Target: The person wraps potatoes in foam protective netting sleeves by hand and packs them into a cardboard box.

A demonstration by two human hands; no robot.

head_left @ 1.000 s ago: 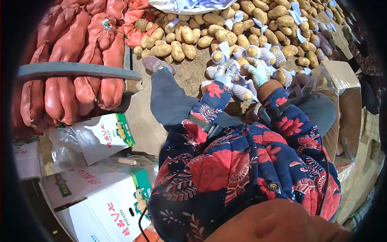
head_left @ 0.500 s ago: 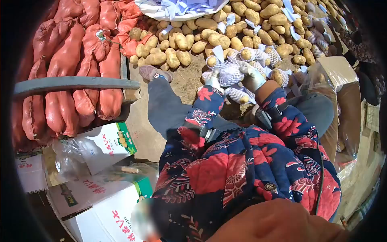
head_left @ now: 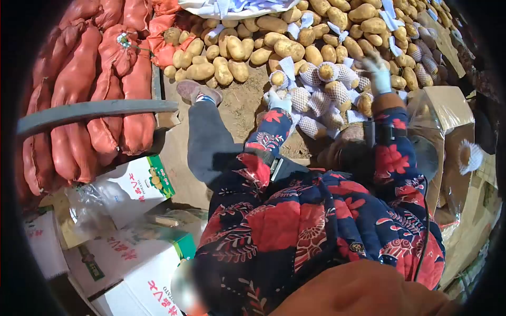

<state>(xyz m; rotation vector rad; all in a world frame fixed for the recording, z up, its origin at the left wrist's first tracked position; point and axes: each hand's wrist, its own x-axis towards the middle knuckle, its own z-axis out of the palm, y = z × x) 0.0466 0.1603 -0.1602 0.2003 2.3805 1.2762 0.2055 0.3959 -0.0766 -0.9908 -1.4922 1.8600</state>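
My left hand (head_left: 279,100), in a pale glove, is low over the ground with its fingers apart. Just beyond its fingertips sits a potato in a white foam net (head_left: 278,79); whether they touch is unclear. Farther out to the right, my right hand (head_left: 377,75), also gloved, reaches over the heap of bare potatoes (head_left: 361,45) with spread fingers and nothing visible in them. Between my hands lie several netted potatoes (head_left: 337,92). Another netted potato (head_left: 469,157) appears at the far right, beside the open cardboard box (head_left: 448,108).
Red mesh sacks (head_left: 79,79) fill the left side behind a grey curved bar (head_left: 100,108). White printed potato cartons (head_left: 137,181) lie at lower left. A white sack of foam nets (head_left: 237,18) stands at the top. Loose foam nets (head_left: 390,21) are scattered over the heap.
The netted potato that was between both hands is gone from there. My right hand has moved right, to the heap; my left has stayed low. A netted potato now shows beside the box.
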